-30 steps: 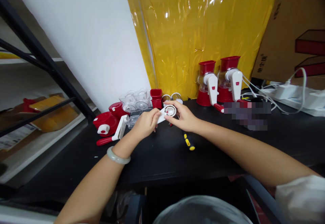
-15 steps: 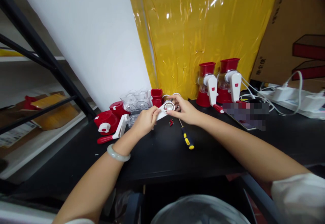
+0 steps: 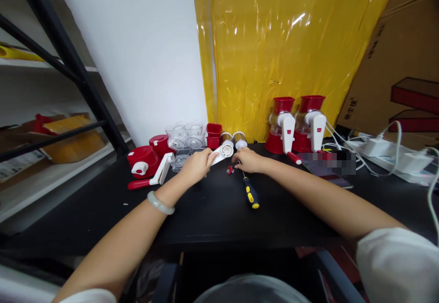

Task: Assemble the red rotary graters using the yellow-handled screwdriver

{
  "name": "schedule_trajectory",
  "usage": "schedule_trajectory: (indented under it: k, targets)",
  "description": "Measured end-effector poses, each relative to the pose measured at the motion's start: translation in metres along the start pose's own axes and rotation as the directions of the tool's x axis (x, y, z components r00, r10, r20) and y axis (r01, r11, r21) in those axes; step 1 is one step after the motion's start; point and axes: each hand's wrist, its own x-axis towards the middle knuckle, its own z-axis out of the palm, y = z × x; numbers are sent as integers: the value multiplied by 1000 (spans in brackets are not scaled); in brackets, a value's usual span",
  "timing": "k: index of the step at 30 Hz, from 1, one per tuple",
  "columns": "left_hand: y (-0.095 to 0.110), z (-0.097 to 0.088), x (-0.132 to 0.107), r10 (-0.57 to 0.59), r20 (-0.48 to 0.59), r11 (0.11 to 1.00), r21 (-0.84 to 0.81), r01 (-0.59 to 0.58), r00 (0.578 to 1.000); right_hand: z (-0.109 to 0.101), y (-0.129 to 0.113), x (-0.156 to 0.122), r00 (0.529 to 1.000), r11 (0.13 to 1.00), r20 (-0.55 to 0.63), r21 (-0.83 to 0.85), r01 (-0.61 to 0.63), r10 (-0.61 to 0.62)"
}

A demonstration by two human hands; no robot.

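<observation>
My left hand (image 3: pixel 198 167) grips a white crank arm (image 3: pixel 222 152) by its narrow end, its round socket facing up. To the right of that socket, my right hand (image 3: pixel 249 161) is lowered to the table with its fingers bent together; whatever is between the fingertips is hidden. Just below it lies a screwdriver (image 3: pixel 251 194) with a dark blue and yellow handle, its shaft pointing towards the fingers. Several small red and metal pieces (image 3: pixel 230 170) sit on the table between my hands. Behind them lie two metal grater drums (image 3: pixel 239 139) with white rims.
Two assembled red and white rotary graters (image 3: pixel 283 124) stand back right, near a tablet-like device (image 3: pixel 325 170) and a white power strip (image 3: pixel 394 156). At left are red bases (image 3: pixel 142 162), a loose crank handle (image 3: pixel 154 177), clear plastic parts (image 3: pixel 185 136) and a red hopper (image 3: pixel 213 136).
My right hand has come off the crank arm and dropped to the table beside the screwdriver tip. My left hand keeps holding the crank arm. The camera view has shifted slightly.
</observation>
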Motion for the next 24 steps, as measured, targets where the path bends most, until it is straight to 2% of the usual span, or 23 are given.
schedule_trajectory:
  k: [5,9,19,24]
  targets:
    - [-4,10,0,-28,40,997,71,25,999,-5,-9,11,988,999,149,-42,-34,40]
    - [-5,14,-2,-30,24,983,183,25,999,-3,-13,7,982,997,172,-21,-69,71]
    - [5,13,-8,-79,74,954,296,54,994,2,-11,-8,998,997,51,53,-50,48]
    - [0,20,-6,-123,104,936,342,81,987,0,-9,-10,1000,999,15,45,-13,13]
